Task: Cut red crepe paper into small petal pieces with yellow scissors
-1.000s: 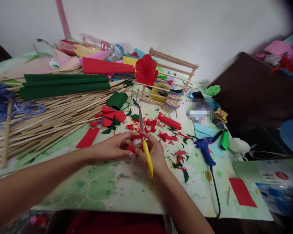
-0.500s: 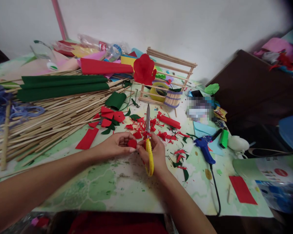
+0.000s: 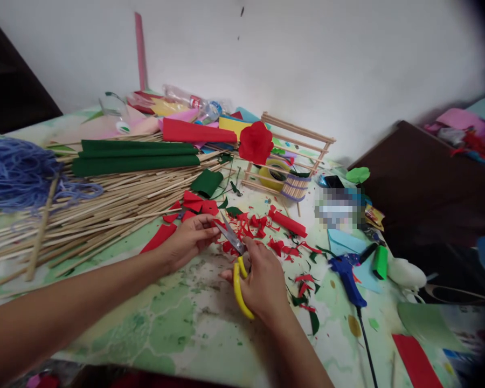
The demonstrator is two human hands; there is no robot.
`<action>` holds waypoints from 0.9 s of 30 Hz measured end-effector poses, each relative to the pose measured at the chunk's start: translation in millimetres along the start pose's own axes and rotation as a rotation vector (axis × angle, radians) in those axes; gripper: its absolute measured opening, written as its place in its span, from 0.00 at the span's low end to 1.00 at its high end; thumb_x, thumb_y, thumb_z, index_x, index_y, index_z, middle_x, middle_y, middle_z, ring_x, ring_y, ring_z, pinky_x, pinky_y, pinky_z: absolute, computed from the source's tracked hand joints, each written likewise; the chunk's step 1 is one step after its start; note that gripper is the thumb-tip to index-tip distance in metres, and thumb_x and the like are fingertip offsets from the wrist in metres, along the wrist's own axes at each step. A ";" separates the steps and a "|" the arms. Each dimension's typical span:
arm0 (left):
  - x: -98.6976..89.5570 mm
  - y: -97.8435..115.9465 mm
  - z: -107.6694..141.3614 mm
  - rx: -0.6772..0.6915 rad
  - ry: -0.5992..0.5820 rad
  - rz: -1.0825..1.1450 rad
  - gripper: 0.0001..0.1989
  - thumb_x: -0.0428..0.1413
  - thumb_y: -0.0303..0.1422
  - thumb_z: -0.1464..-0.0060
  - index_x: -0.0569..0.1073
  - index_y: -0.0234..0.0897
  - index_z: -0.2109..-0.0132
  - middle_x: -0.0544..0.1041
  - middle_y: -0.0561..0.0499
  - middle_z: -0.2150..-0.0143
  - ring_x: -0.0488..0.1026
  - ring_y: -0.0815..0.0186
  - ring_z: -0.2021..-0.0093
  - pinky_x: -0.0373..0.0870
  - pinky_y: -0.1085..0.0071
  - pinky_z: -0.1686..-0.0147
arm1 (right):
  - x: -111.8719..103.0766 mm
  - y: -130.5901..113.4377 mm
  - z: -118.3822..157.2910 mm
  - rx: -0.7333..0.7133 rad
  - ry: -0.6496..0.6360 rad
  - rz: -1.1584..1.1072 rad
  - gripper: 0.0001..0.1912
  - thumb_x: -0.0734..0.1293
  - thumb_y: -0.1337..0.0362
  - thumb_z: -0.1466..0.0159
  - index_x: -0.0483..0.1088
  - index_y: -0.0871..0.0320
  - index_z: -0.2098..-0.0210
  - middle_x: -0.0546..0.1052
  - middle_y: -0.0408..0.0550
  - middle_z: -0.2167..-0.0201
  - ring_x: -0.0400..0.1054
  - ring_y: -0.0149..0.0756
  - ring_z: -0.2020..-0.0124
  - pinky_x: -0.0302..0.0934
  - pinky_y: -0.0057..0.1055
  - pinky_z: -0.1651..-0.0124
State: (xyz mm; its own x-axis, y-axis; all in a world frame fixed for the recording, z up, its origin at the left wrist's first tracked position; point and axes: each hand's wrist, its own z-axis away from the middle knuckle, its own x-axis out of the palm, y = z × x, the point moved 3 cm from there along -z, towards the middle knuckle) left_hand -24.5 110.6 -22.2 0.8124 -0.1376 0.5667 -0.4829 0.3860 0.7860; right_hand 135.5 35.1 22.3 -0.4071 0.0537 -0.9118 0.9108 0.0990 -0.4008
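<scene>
My right hand (image 3: 264, 277) grips yellow-handled scissors (image 3: 238, 283), their blades parted and pointing up and left. Between the fingertips of my left hand (image 3: 196, 240) is a small red paper piece (image 3: 218, 222), mostly hidden by the fingers, with the blades right at it. Just beyond both hands lie red paper scraps (image 3: 253, 225) and a few dark green leaf shapes (image 3: 234, 211). A red paper strip (image 3: 159, 237) sits partly behind my left wrist.
Thin wooden sticks (image 3: 137, 202) and blue yarn (image 3: 16, 172) cover the left. A stick frame (image 3: 299, 132) with a red paper flower (image 3: 256, 143) stands at the back. To the right lie a blue glue gun (image 3: 350, 280) with its cord and a green box (image 3: 380, 262).
The scissors have swung from pointing straight ahead to pointing left, and their blades have opened at the red piece in my left hand. The camera view has shifted, too.
</scene>
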 end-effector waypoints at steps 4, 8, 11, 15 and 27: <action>-0.1 2.6 -0.1 0.009 -0.007 0.021 0.10 0.66 0.24 0.61 0.76 0.33 0.67 0.76 0.51 0.72 0.72 0.72 0.73 0.69 0.78 0.72 | 5.1 1.1 0.6 0.019 -0.034 0.021 0.32 0.66 0.49 0.43 0.63 0.59 0.44 0.73 0.55 0.61 0.67 0.45 0.58 0.59 0.35 0.55; 2.2 3.1 1.1 0.003 -0.040 0.021 0.09 0.66 0.26 0.60 0.76 0.33 0.68 0.76 0.51 0.72 0.72 0.72 0.72 0.69 0.78 0.71 | 5.6 1.6 0.8 0.024 -0.048 0.023 0.32 0.66 0.51 0.43 0.63 0.59 0.43 0.73 0.55 0.60 0.66 0.45 0.57 0.59 0.35 0.55; 3.5 2.3 1.6 0.000 -0.070 0.010 0.09 0.66 0.27 0.60 0.76 0.33 0.67 0.77 0.51 0.70 0.72 0.72 0.70 0.69 0.78 0.69 | 5.2 1.0 0.3 0.023 -0.055 0.012 0.31 0.65 0.50 0.42 0.63 0.59 0.43 0.73 0.53 0.62 0.67 0.44 0.59 0.59 0.34 0.57; 5.1 2.2 2.8 -0.001 -0.107 0.000 0.10 0.67 0.28 0.60 0.77 0.33 0.67 0.77 0.51 0.69 0.73 0.71 0.69 0.71 0.77 0.65 | 5.0 0.1 0.0 0.021 -0.056 -0.009 0.30 0.65 0.48 0.42 0.64 0.57 0.45 0.74 0.51 0.64 0.67 0.42 0.60 0.59 0.33 0.59; 4.1 0.2 1.6 -0.027 -0.099 0.031 0.09 0.65 0.25 0.58 0.77 0.31 0.66 0.78 0.49 0.68 0.74 0.70 0.67 0.72 0.77 0.64 | 4.2 -0.3 0.0 0.014 -0.076 -0.037 0.33 0.65 0.44 0.44 0.64 0.57 0.46 0.75 0.51 0.64 0.68 0.43 0.61 0.58 0.32 0.60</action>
State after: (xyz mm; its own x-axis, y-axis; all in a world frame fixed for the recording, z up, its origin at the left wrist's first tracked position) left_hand -21.8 108.7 -19.3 0.7606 -0.2143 0.6129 -0.4968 0.4157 0.7618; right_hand 133.5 35.3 18.6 -0.4350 -0.0258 -0.9001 0.8961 0.0859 -0.4355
